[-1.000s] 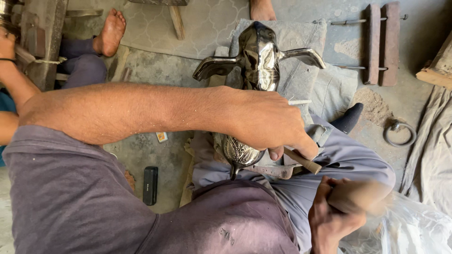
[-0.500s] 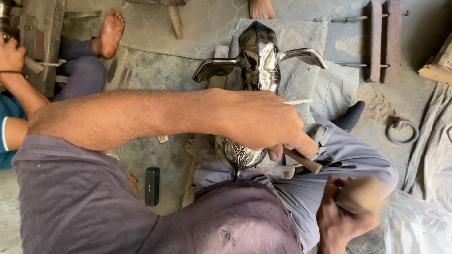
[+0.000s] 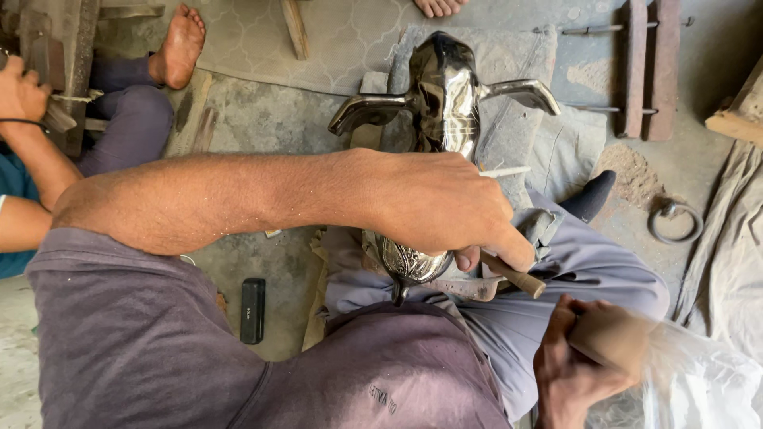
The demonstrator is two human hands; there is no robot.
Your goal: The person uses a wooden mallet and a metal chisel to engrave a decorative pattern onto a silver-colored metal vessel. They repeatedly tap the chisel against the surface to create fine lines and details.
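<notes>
— Clenched, is it, that grip of the left hand?

— Yes, closed round a wooden-handled tool whose butt sticks out below the fingers, pressed against the shiny metal piece.

— And the right hand?

— Low by the person's lap, blurred, closed round something wooden; what exactly I cannot tell.

— Where does the metal piece lie?

— Across the person's grey-trousered legs, its patterned end under the left hand, its body with two horn-like arms stretching away over a grey cloth on the floor.

— Anything else close by?

— A small black box on the floor beside the knee, a metal ring off to the side.

— Farther out?

— Another person's hand and bare foot at the far edge, and wooden bars opposite.
</notes>
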